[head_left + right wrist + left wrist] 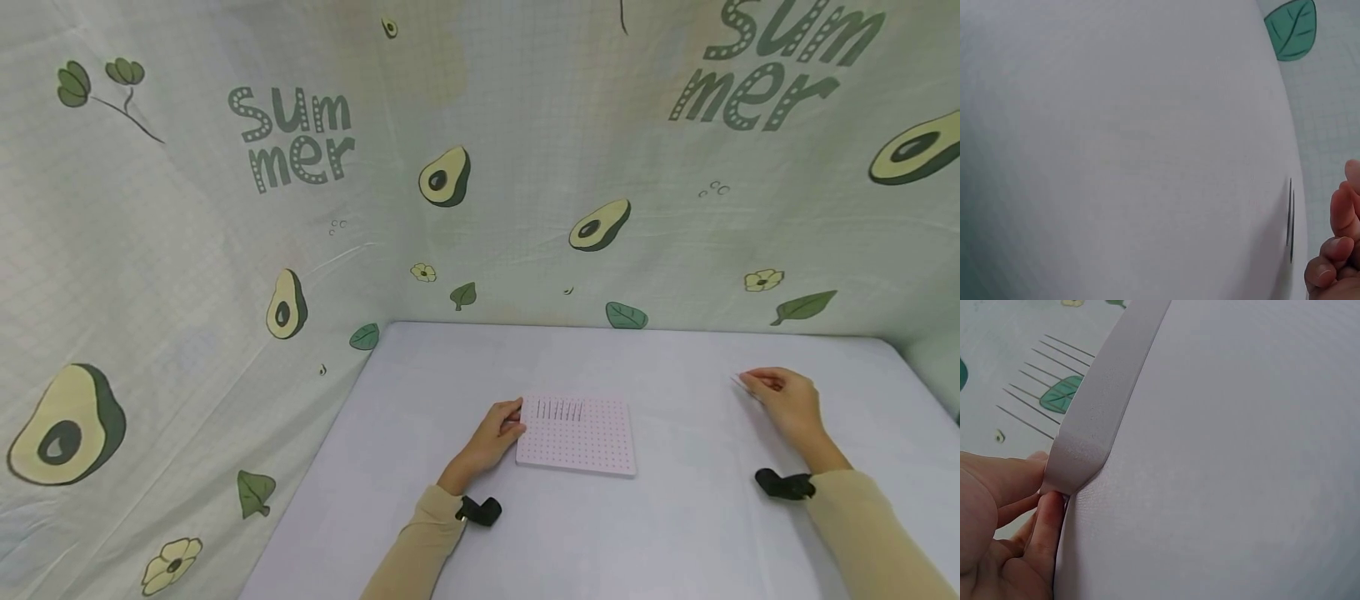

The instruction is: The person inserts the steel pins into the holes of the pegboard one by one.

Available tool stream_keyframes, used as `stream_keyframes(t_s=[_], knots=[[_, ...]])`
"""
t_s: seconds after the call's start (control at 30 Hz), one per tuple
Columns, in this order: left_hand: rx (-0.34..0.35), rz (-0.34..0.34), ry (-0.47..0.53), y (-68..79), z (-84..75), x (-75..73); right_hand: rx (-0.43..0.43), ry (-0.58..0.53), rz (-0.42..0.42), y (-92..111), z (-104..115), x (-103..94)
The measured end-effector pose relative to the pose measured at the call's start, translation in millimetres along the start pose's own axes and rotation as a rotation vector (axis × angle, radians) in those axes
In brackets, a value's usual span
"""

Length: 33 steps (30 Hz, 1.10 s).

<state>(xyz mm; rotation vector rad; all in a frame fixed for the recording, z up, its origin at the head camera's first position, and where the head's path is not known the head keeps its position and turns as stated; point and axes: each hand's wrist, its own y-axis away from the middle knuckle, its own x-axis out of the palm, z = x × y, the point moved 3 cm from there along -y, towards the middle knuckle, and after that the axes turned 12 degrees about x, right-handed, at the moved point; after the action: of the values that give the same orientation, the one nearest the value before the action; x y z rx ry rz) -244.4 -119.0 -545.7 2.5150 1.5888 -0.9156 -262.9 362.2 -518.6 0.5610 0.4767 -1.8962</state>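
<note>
A pink pegboard (576, 437) with rows of small holes lies on the table, several thin needles (558, 409) standing upright along its far left part. My left hand (491, 433) grips the board's left edge. In the left wrist view, its thumb and fingers (1047, 531) pinch the board's corner, while the needles (1047, 387) stick out beyond the side wall. Out to the right, my right hand (787, 408) is low over the table with thumb and index tips close together. Two needles (1290, 219) show beside its fingers (1341, 212); I cannot tell whether the fingertips hold one.
The white-covered table (675, 533) reaches back to a hanging cloth (517, 250) printed with avocados and leaves. Another stretch of cloth (187, 275) runs along the left side. Black wrist cameras (783, 484) are strapped over both sleeves.
</note>
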Motion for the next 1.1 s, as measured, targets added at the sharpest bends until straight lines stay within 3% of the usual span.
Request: stream_keyframes(t_s=[0.37, 1.1], knots=[[-0.007, 0.003, -0.020, 0.3, -0.2, -0.8, 0.070, 0.038, -0.018, -6.5, -12.2, 2.2], [-0.013, -0.005, 0.005, 0.1, 0.2, 0.2, 0.061, 0.098, -0.037, -7.1, -16.5, 8.7]])
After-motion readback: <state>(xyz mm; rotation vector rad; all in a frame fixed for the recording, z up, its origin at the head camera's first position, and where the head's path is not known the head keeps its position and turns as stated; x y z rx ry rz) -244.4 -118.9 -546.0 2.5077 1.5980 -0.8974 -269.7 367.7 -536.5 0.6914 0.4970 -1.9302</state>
